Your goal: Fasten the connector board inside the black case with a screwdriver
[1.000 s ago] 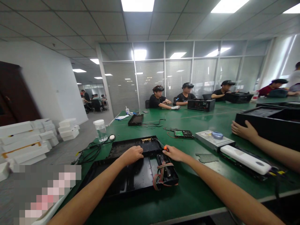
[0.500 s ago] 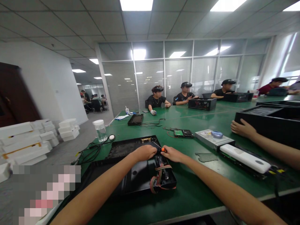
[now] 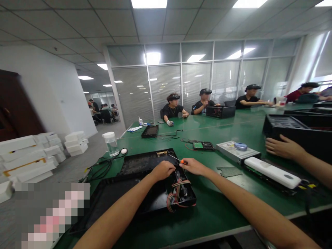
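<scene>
My right hand (image 3: 194, 166) is closed round a screwdriver (image 3: 183, 162) with an orange and black handle; its thin shaft points up and left. Close beside it, my left hand (image 3: 164, 170) has its fingers pinched together over the edge of a black plastic panel (image 3: 153, 197). What those fingers hold is hidden. A striped ribbon cable (image 3: 178, 186) is looped on the panel's right end. Behind it lies a second black panel (image 3: 141, 162) with a brass-coloured strip near its far edge, under the screwdriver's shaft.
On the green table (image 3: 207, 211) stand a clear jar (image 3: 111, 145), a hard drive (image 3: 203, 146), an optical drive (image 3: 237, 152) and a white bar-shaped object (image 3: 272, 172). A neighbour's hand (image 3: 285, 147) touches a black computer case (image 3: 306, 135). Black cables (image 3: 103, 167) lie left.
My left hand has shifted slightly right and down, and the right hand has turned a little with the screwdriver. The neighbour's hand and case have moved slightly right.
</scene>
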The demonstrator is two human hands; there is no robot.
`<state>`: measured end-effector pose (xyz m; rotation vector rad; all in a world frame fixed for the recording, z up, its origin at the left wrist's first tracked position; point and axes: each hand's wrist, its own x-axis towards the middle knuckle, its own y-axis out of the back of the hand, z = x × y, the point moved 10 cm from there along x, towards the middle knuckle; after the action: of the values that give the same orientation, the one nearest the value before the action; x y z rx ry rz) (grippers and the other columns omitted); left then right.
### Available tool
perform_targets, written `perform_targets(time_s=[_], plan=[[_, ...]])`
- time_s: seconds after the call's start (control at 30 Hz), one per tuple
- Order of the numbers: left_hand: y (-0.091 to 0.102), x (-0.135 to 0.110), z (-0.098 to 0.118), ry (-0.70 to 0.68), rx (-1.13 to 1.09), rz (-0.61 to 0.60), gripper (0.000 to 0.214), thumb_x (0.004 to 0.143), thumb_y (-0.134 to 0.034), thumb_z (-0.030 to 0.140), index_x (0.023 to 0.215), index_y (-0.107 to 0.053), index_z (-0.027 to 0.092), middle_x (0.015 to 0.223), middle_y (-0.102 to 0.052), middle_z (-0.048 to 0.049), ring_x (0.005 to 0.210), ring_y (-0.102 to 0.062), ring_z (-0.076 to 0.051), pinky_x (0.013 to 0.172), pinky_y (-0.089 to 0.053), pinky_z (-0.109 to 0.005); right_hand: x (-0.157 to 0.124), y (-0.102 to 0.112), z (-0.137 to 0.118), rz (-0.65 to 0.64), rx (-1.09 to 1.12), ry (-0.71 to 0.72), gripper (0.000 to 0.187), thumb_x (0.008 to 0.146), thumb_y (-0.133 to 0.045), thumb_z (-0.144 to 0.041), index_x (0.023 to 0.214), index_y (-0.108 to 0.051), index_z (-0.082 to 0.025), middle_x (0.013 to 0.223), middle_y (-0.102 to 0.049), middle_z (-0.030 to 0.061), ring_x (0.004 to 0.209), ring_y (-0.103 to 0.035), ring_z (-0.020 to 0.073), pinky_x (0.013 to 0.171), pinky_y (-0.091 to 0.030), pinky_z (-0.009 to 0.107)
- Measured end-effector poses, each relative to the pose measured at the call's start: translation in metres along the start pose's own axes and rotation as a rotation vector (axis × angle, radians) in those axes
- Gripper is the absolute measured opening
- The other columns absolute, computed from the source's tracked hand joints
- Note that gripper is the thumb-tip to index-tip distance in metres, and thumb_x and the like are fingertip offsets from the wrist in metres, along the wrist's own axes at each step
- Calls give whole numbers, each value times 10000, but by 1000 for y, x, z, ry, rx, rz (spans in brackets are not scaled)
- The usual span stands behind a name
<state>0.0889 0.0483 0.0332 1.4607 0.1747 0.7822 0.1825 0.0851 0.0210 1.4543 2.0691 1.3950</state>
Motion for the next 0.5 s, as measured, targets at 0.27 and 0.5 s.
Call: perform_targets(time_s=[0.27, 0.5], plan=[[0, -4, -6, -9, -71, -19, 181, 815, -502, 212, 861, -662, 140, 878, -668, -52, 831, -600, -146, 800, -419, -228, -5, 32, 23, -48, 288, -107, 168, 680, -477, -226, 822, -395, -190, 671, -437, -48, 544, -398, 84, 489, -318, 192], [3, -5, -3, 2, -78, 35, 203, 834, -474, 218, 895, -653, 144, 927, -660, -56, 880, -588, -154, 831, -411, -245, -9, 32, 21, -112, 431, -139, 158, 673, -449, -209, 784, -336, -201, 593, -359, -77, 459, -323, 61, 417, -245, 178]])
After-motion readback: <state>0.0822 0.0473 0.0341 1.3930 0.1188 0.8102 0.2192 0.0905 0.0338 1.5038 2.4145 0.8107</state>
